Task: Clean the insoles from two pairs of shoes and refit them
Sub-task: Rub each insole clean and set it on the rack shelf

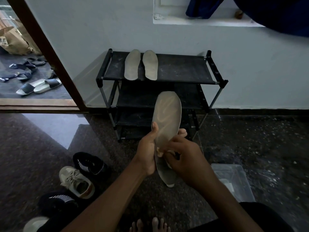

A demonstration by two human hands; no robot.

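Left hand (pixel 147 154) is gripping a grey insole (pixel 167 118) by its edge, thumb lying up along the near side and fingers curling round behind it, holding it upright in front of the black shoe rack (pixel 180 69), wider end up against the rack's lower shelves. Right hand (pixel 185 158) is curling its fingers round a small pale cloth (pixel 159 153) and pressing it against the lower half of that insole. A second insole (pixel 132 65) and a third insole (pixel 150 65) are lying side by side on the rack's top shelf. On the floor in front of the rack and to its left, a black striped shoe (pixel 88 163) is sitting just beside a beige lace-up shoe (pixel 76 183), and another black shoe (pixel 56 201) is lying nearer the person. A clear plastic box (pixel 234 180) is sitting on the floor in front of the rack, to its right. Beyond the doorway left of the rack, sandals (pixel 40 86) are lying scattered.
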